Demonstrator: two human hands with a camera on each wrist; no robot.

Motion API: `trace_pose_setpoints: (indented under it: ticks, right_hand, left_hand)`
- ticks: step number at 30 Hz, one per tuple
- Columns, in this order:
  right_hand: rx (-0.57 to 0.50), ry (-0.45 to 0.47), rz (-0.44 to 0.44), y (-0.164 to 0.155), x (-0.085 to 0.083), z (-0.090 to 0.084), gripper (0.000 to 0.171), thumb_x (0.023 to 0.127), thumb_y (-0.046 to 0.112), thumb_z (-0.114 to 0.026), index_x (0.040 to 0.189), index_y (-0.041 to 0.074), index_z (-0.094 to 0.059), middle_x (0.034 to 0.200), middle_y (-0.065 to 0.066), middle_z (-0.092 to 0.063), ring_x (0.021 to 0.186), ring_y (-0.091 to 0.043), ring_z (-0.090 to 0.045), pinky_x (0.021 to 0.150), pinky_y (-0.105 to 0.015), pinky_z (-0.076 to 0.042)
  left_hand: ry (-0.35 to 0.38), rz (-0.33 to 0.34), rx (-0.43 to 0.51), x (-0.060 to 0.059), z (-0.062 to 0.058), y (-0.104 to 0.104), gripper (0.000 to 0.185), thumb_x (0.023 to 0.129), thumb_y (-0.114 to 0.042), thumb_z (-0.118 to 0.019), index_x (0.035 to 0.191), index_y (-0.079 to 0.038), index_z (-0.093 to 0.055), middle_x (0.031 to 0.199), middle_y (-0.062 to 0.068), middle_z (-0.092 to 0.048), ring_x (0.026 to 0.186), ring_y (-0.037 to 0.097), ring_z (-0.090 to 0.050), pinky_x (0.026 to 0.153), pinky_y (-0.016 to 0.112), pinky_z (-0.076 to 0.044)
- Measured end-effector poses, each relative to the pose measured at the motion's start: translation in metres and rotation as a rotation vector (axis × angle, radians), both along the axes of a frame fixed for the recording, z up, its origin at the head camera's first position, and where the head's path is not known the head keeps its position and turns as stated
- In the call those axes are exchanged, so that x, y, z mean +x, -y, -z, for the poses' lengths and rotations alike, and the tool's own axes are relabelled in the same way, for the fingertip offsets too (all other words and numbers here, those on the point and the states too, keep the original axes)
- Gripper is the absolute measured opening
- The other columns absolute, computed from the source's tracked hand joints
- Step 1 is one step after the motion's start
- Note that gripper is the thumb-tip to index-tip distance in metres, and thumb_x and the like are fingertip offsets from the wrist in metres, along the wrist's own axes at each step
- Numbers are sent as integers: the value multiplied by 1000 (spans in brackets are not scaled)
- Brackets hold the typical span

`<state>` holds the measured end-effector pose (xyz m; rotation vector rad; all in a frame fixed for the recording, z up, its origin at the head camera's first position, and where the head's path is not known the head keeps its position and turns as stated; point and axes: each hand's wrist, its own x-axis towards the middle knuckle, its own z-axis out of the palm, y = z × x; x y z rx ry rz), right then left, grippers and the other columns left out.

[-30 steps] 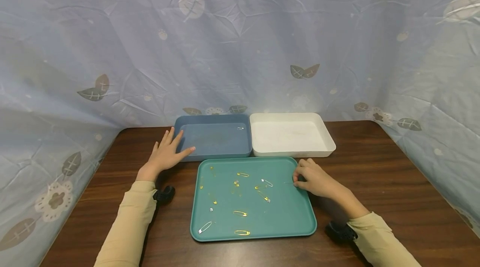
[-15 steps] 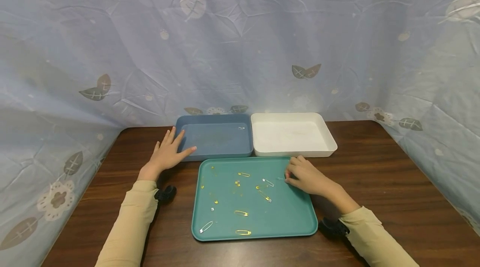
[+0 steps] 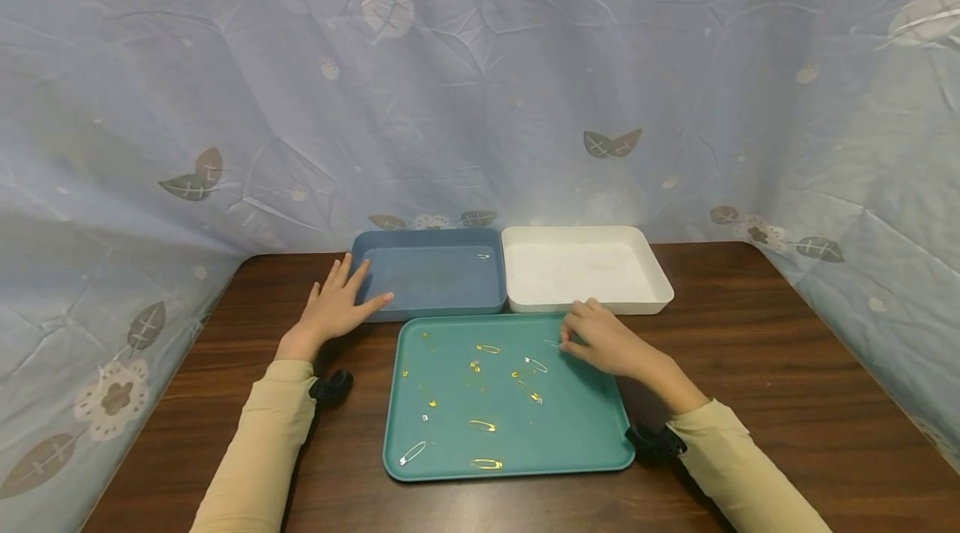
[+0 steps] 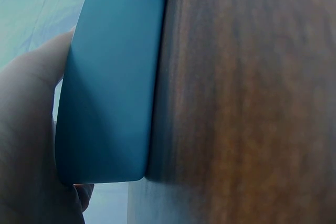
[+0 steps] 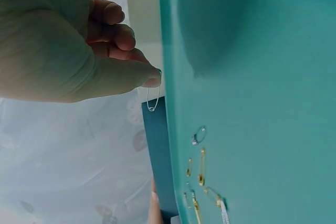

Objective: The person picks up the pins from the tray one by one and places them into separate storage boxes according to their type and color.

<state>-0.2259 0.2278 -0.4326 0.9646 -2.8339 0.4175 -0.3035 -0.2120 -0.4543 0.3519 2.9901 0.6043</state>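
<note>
Pin point(image 5: 153, 98) is hanging from your right hand point(image 3: 603, 343), pinched above the tray point(image 3: 585, 433); your left hand point(image 3: 333, 306) is resting flat against the blue bin point(image 3: 431, 300).

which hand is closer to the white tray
Right. The right hand is just in front of the white tray; the left hand rests on the blue tray, farther away.

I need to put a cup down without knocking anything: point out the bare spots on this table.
Bare wood lies right of the white tray and teal tray, and along the near edge left of the teal tray. The teal tray's middle is crowded with safety pins; the right hand hovers there, and the left hand rests against the blue tray.
</note>
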Motion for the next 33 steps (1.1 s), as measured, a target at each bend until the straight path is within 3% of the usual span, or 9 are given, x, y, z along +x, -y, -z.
trace_pose_setpoints:
  ticks: [11, 23, 33]
  right_hand:
    - [-7, 49, 11, 15, -17, -15, 16, 86, 16, -74, 80, 15, -60, 81, 2, -48, 76, -14, -34, 69, -27, -30]
    - [-76, 38, 3, 36, -40, -20, 12, 86, 15, -73, 80, 14, -62, 84, -3, -52, 79, -16, -37, 72, -29, -33]
    - [-83, 34, -17, 51, -66, -36, 10, 90, 15, -69, 85, 10, -63, 87, -7, -52, 83, -21, -38, 75, -33, -33]
  left_hand:
    - [-4, 0, 8, 0, 1, 1, 95, 89, -72, -45, 158, -16, -12, 164, 19, 5, 151, 43, 3, 111, 74, -2]
    - [-2, 1, 0, -1, 2, 1, 96, 89, -74, -44, 158, -16, -11, 164, 19, 5, 151, 43, 4, 111, 74, -1]
    - [1, -3, -9, -1, 1, 1, 95, 89, -74, -43, 158, -16, -10, 164, 19, 6, 150, 43, 4, 111, 73, -1]
